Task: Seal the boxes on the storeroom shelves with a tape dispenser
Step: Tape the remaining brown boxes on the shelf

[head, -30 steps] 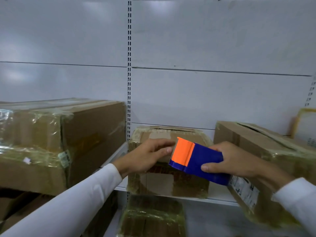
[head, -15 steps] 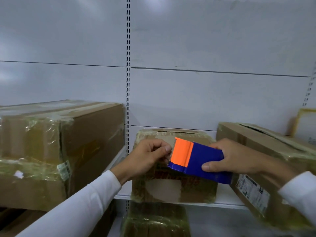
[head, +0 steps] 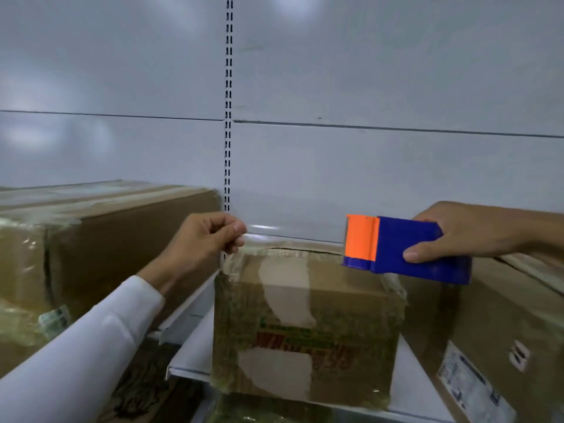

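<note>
The blue and orange tape dispenser (head: 403, 248) hangs above the right top edge of the middle cardboard box (head: 305, 325), gripped by the right hand (head: 470, 233) with thumb below and fingers curled over it. A clear strip of tape (head: 293, 232) stretches from it to the left hand (head: 207, 236), which pinches the free end above the box's left top corner. The box stands at the front edge of the white shelf (head: 192, 355), between a larger left box (head: 116, 239) and a right box (head: 494, 331).

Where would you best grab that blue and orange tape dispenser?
Grip the tape dispenser by its blue body, coming from the right, as the right hand does: thumb underneath, fingers behind. The orange end carries the toothed cutting edge and should stay clear.
</note>
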The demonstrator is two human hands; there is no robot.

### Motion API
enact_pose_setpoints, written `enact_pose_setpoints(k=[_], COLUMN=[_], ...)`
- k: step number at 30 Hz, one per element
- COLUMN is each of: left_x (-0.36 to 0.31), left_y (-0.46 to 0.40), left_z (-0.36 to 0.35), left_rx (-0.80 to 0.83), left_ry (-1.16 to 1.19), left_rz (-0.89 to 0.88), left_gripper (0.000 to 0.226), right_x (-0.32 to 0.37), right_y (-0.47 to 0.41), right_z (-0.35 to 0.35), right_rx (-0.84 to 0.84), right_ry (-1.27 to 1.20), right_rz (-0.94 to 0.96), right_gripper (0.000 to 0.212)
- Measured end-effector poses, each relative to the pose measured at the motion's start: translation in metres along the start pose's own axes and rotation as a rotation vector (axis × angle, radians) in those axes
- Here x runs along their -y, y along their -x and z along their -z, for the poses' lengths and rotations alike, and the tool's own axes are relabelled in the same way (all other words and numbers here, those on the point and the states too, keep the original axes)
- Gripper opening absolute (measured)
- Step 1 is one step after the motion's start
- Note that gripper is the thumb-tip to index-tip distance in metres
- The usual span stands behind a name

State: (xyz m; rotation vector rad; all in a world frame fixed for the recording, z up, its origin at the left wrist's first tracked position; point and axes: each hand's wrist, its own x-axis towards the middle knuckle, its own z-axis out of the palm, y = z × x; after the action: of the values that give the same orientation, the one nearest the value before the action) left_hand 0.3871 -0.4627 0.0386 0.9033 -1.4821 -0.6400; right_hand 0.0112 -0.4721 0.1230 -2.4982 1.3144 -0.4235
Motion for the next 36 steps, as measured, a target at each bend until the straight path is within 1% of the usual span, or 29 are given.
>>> enact_pose_setpoints(k=[2, 4, 7, 12, 16, 19, 22, 28, 30, 32, 34, 36], left_x=[0.007, 0.011, 0.01, 0.009, 0.02, 0.035, 0.049, 0.071, 0.074, 0.079, 0.086, 0.094], left_y=[-0.006, -0.012, -0.016, -0.021, -0.025, -0.027, -0.033, -0.042, -0.043, -0.042, -0.038, -0.032], left_z=[0.007, 0.004, 0.003, 0.019, 0.026, 0.04, 0.037, 0.035, 0.033, 0.031, 0.03, 0.027], left_rx=[-0.007, -0.014, -0.081, -0.136, -0.176, -0.237, -0.224, -0.17, -0.153, -0.101, -0.052, -0.029], left_ry=[-0.032, -0.057, -0.133, -0.238, -0.276, -0.312, -0.365, -0.367, -0.363, -0.359, -0.321, -0.261], left_rz=[0.06, 0.103, 0.12, 0.153, 0.176, 0.209, 0.234, 0.27, 0.291, 0.327, 0.372, 0.417], left_gripper=[0.018, 0.021, 0.027, 0.022, 0.022, 0.024, 0.029, 0.031, 0.03, 0.031, 0.03, 0.029], right_x=[-0.021, -0.032, -0.041, -0.05, -0.062, -0.069, -0.069, -0.072, -0.075, -0.076, -0.077, -0.078], right_y=[-0.002, -0.012, -0.033, -0.064, -0.076, -0.079, -0.085, -0.089, -0.091, -0.092, -0.091, -0.093], right_z=[0.014, 0.019, 0.016, 0.01, 0.013, 0.014, 0.02, 0.025, 0.023, 0.02, 0.018, 0.015], right_rx=[0.023, 0.049, 0.099, 0.165, 0.186, 0.204, 0.174, 0.124, 0.137, 0.153, 0.177, 0.212], right_ry=[-0.012, 0.004, -0.005, -0.05, -0.08, -0.043, 0.017, 0.005, -0.001, -0.018, -0.036, -0.023], right_rz=[-0.027, -0.018, -0.013, 0.025, -0.041, -0.118, -0.167, -0.209, -0.234, -0.274, -0.305, -0.295], right_gripper=[0.066, 0.069, 0.072, 0.06, 0.057, 0.062, 0.073, 0.074, 0.074, 0.072, 0.07, 0.071])
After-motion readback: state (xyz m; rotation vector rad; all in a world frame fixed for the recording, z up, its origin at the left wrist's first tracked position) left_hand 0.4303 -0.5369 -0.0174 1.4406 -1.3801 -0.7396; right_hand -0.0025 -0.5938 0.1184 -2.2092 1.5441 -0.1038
